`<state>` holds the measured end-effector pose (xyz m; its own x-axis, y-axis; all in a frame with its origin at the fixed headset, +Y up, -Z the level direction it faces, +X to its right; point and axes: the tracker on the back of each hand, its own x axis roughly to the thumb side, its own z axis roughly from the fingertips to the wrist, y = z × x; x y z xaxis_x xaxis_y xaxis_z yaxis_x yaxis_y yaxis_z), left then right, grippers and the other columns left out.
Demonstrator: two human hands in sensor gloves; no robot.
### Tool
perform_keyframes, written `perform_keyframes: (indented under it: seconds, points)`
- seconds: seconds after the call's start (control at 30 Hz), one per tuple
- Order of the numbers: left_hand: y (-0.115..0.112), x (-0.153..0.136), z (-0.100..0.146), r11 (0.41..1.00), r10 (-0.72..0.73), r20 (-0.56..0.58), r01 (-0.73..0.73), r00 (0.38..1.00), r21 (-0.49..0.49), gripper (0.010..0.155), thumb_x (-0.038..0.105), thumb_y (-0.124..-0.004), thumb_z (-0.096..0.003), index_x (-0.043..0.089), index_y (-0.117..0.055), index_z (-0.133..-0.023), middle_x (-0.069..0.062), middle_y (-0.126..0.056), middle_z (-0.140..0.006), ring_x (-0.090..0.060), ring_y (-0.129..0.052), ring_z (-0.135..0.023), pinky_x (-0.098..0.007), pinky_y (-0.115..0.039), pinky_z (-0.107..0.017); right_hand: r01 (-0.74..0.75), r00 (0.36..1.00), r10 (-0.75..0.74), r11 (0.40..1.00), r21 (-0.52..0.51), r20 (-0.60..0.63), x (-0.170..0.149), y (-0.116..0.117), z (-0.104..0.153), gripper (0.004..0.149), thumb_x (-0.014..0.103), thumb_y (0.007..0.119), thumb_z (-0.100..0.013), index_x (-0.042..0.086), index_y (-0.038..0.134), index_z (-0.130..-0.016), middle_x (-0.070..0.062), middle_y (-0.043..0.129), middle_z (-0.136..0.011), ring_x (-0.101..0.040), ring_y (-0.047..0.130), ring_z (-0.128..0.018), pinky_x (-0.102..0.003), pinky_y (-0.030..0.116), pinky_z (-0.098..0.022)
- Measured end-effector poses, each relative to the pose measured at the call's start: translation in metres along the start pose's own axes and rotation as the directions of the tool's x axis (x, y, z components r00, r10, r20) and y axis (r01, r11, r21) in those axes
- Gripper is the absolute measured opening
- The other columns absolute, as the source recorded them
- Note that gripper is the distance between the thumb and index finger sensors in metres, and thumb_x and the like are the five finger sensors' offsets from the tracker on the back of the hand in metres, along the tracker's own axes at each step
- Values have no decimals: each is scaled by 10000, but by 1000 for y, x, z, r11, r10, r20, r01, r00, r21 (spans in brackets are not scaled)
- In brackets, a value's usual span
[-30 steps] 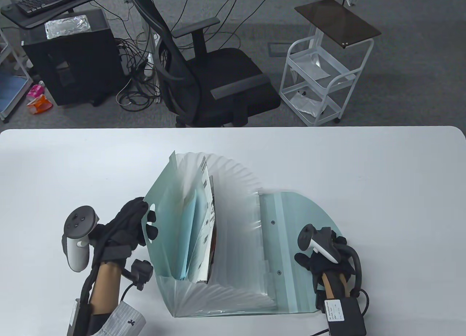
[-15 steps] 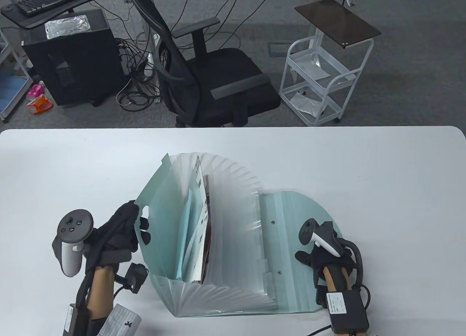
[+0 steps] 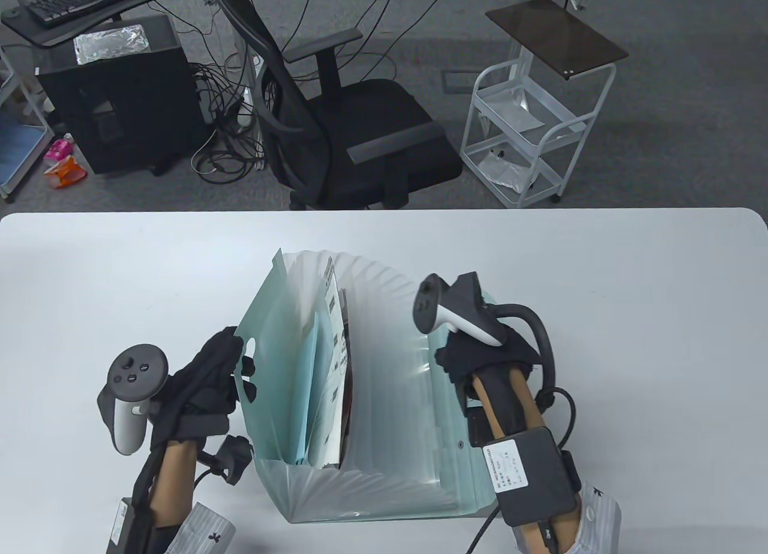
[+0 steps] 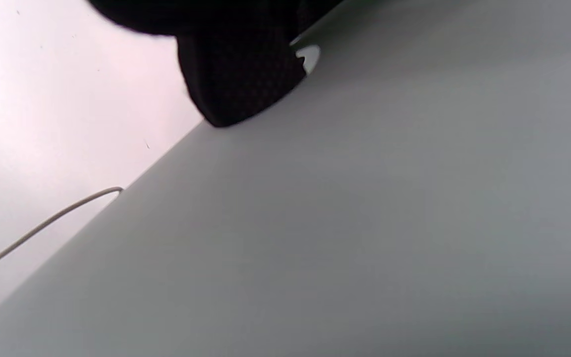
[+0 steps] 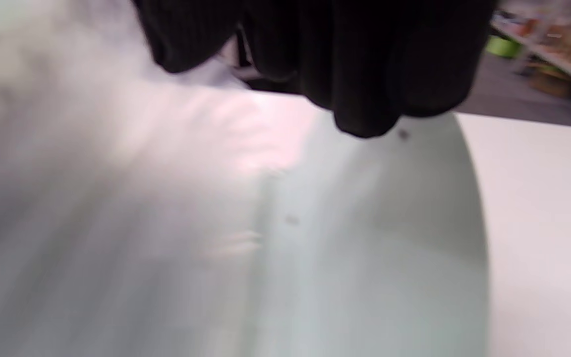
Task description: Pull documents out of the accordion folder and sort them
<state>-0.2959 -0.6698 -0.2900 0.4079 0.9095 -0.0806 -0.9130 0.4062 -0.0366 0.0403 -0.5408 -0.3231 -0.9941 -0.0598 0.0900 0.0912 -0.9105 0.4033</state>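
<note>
table view shows the accordion folder [image 3: 372,398] fanned open close to the table's [image 3: 660,314] near edge, around the middle of it. the left hand [image 3: 201,380] grips the folder's upright green front cover [image 3: 276,368], with its fingers [image 3: 247,391] poked through the handle cutout. documents [image 3: 333,362] stand in the pockets just behind that cover, white sheets and a pale blue one. the right hand [image 3: 480,353] hovers over the folder's flat back flap [image 3: 462,458], fingers curled down; the blurred right wrist view doesn't show whether it touches or holds anything, so i cannot tell its grip. beyond the table's far edge stand a black office chair [image 3: 354,128] and a white cart [image 3: 528,128].
</note>
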Motion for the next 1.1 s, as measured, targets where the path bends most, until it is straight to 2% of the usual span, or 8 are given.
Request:
perform_keyframes:
  seconds: [0.17, 0.27, 0.37, 0.5, 0.67, 0.77, 0.87, 1.1]
  points:
    - [0, -1, 0, 1000, 13, 1, -13, 1000, 0, 683, 569, -504, -668, 78, -539, -1141, -191, -835, -879, -203, -1019, -438, -341, -828, -286, 23, 949, 5, 996, -88, 315, 78, -25, 27, 515, 324, 678, -475, 124, 597, -942, -159, 791, -913, -302, 957, -662, -351, 877, -487]
    - [-2, 0, 0, 1000, 14, 8, -14, 1000, 0, 686, 570, -505, -668, 74, -540, -1139, -191, -834, -877, -202, -1018, -437, -341, -828, -285, 49, 892, -2, 995, -93, 452, 116, -24, 31, 499, 301, 683, -474, 133, 597, -936, -141, 798, -906, -275, 969, -657, -321, 892, -484]
    - [-3, 1, 1, 1000, 5, 16, -5, 1000, 4, 686, 569, -503, -668, 72, -540, -1139, -191, -835, -876, -199, -1019, -435, -340, -828, -284, 71, 864, -24, 995, -73, 503, 142, -17, 25, 497, 277, 685, -472, 127, 586, -936, -141, 794, -904, -264, 972, -656, -307, 899, -482]
    - [-5, 2, 1, 1000, -1, 23, 1, 1000, 5, 689, 568, -502, -668, 65, -540, -1138, -193, -835, -874, -197, -1020, -433, -339, -828, -282, 69, 887, -22, 994, -85, 462, 160, -8, 8, 494, 246, 679, -475, 107, 568, -935, -155, 781, -904, -267, 970, -657, -304, 901, -482]
    - [-5, 2, 1, 1000, 2, 25, -2, 1000, 7, 689, 567, -500, -669, 62, -538, -1137, -195, -835, -873, -197, -1019, -434, -340, -828, -283, 2, 946, 30, 995, -98, 324, 165, 6, -19, 507, 241, 666, -481, 78, 537, -944, -183, 754, -913, -280, 957, -670, -309, 894, -492]
    - [-6, 2, 2, 1000, 8, 25, -8, 1000, 9, 692, 564, -502, -669, 55, -535, -1136, -198, -836, -872, -199, -1021, -433, -341, -829, -280, -60, 976, 70, 997, -56, 206, 160, 12, -34, 539, 287, 654, -490, 44, 535, -956, -213, 775, -897, -284, 978, -644, -307, 909, -465]
    - [-6, 2, 2, 1000, 2, 26, -3, 1000, 9, 691, 562, -503, -669, 53, -536, -1136, -197, -838, -872, -202, -1022, -433, -341, -829, -280, -84, 984, 83, 996, -5, 157, 156, 17, -44, 562, 331, 645, -496, 45, 538, -968, -206, 820, -871, -279, 1006, -605, -305, 927, -428]
    - [-5, 2, 2, 1000, 1, 26, -1, 1000, 5, 691, 563, -503, -669, 56, -534, -1138, -193, -838, -877, -209, -1022, -433, -344, -828, -282, -153, 978, 134, 981, 120, 159, 156, 36, -61, 550, 380, 613, -503, 85, 573, -966, -167, 919, -779, -257, 1054, -493, -290, 952, -342]
